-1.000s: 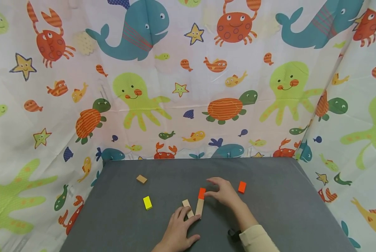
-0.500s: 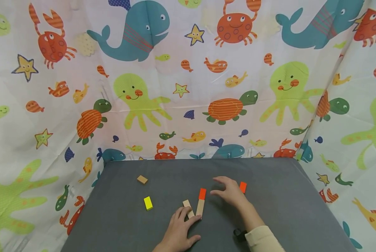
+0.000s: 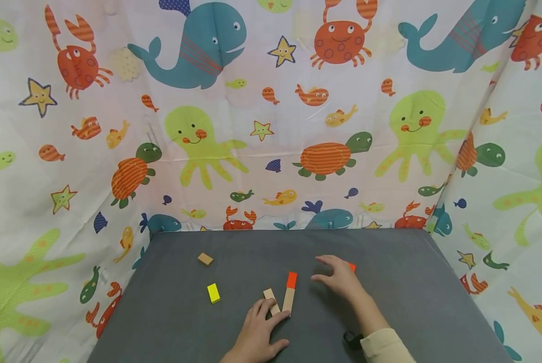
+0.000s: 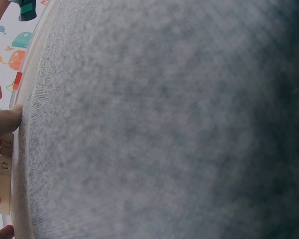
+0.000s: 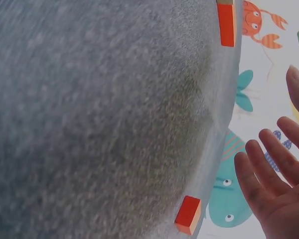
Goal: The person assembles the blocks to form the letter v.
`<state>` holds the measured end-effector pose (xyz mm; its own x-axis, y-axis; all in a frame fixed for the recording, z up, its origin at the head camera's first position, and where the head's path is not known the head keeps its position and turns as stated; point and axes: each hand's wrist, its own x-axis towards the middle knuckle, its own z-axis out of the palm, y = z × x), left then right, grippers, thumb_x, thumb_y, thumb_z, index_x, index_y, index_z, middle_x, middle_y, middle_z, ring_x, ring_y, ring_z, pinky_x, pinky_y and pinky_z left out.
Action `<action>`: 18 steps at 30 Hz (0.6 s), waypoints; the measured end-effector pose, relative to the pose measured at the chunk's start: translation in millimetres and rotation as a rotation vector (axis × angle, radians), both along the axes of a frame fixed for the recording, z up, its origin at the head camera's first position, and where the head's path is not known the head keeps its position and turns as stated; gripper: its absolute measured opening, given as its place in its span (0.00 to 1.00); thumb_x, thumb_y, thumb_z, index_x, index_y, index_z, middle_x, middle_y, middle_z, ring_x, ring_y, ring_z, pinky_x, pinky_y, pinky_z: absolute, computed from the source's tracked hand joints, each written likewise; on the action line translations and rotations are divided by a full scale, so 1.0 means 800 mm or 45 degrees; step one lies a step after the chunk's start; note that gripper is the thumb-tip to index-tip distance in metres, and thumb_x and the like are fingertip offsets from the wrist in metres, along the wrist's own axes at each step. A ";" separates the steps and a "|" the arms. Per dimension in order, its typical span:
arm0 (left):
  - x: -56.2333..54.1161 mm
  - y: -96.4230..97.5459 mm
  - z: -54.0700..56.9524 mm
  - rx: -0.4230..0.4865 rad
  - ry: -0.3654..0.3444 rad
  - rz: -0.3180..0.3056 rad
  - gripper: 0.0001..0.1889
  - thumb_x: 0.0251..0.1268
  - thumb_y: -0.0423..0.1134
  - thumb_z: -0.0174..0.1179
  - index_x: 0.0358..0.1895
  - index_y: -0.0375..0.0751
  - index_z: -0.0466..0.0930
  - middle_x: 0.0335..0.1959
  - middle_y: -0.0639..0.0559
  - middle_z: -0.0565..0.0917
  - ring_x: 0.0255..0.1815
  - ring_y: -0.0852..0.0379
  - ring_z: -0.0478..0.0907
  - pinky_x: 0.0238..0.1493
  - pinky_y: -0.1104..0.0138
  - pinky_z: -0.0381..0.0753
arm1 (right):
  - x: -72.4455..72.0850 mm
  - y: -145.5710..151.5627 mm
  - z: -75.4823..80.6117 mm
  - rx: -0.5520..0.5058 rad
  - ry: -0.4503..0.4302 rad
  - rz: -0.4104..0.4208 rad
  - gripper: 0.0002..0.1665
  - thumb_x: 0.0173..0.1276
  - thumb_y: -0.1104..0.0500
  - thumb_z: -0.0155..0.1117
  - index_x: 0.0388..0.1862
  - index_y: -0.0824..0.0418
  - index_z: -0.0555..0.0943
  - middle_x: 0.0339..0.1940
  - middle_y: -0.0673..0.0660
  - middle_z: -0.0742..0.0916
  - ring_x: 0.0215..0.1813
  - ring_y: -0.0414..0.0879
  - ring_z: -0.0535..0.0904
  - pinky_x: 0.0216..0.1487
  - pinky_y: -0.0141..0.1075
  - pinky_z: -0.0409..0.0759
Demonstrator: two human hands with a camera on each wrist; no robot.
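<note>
In the head view my left hand (image 3: 258, 330) rests on the table with its fingers over a plain wooden block (image 3: 271, 298). Its thumb touches the near end of a second wooden block (image 3: 288, 299). The two blocks lie in a narrow V. In the left wrist view the thumb (image 4: 7, 122) is at a block marked 71 (image 4: 7, 145), beside one marked 43 (image 4: 5, 184). An orange-red block (image 3: 291, 280) continues the right-hand piece. My right hand (image 3: 341, 277) hovers to its right, fingers spread and holding nothing. Behind it, another orange-red block (image 3: 352, 267) is mostly hidden.
A yellow block (image 3: 214, 293) and a small wooden block (image 3: 204, 258) lie on the left of the grey table (image 3: 175, 322). A curtain printed with sea animals (image 3: 271, 151) stands behind the table and at both sides. A black device (image 3: 353, 340) is at my right wrist.
My right hand has drawn away from the orange-red block in the middle, moving right until it covers most of the other orange-red block. My left hand has stayed on the wooden blocks.
</note>
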<state>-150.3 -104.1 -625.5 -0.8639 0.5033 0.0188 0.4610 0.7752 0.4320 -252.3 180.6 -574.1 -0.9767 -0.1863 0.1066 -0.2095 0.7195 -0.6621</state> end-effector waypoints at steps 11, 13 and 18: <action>0.002 0.001 -0.001 -0.018 -0.014 0.015 0.32 0.61 0.66 0.65 0.70 0.76 0.69 0.71 0.53 0.64 0.70 0.45 0.60 0.66 0.40 0.68 | 0.002 0.020 -0.007 0.011 0.071 -0.045 0.37 0.55 0.50 0.81 0.63 0.59 0.82 0.62 0.60 0.84 0.61 0.58 0.80 0.58 0.56 0.81; 0.001 0.001 -0.001 -0.021 -0.019 0.020 0.32 0.61 0.66 0.65 0.70 0.77 0.69 0.71 0.53 0.64 0.70 0.45 0.60 0.66 0.40 0.67 | 0.002 0.024 -0.007 0.009 0.077 -0.048 0.37 0.55 0.50 0.82 0.63 0.60 0.82 0.61 0.60 0.84 0.61 0.58 0.80 0.58 0.56 0.81; 0.000 0.001 -0.001 -0.027 -0.020 0.018 0.32 0.60 0.67 0.65 0.70 0.77 0.69 0.71 0.53 0.64 0.70 0.45 0.60 0.66 0.40 0.68 | 0.002 0.033 -0.006 0.009 0.108 -0.041 0.37 0.55 0.50 0.82 0.62 0.61 0.82 0.61 0.61 0.85 0.62 0.59 0.80 0.60 0.56 0.79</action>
<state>-149.9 -103.2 -626.4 -0.8710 0.4912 -0.0056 0.4432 0.7907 0.4224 -250.5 206.9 -578.9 -0.9697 -0.1557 0.1880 -0.2411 0.7314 -0.6379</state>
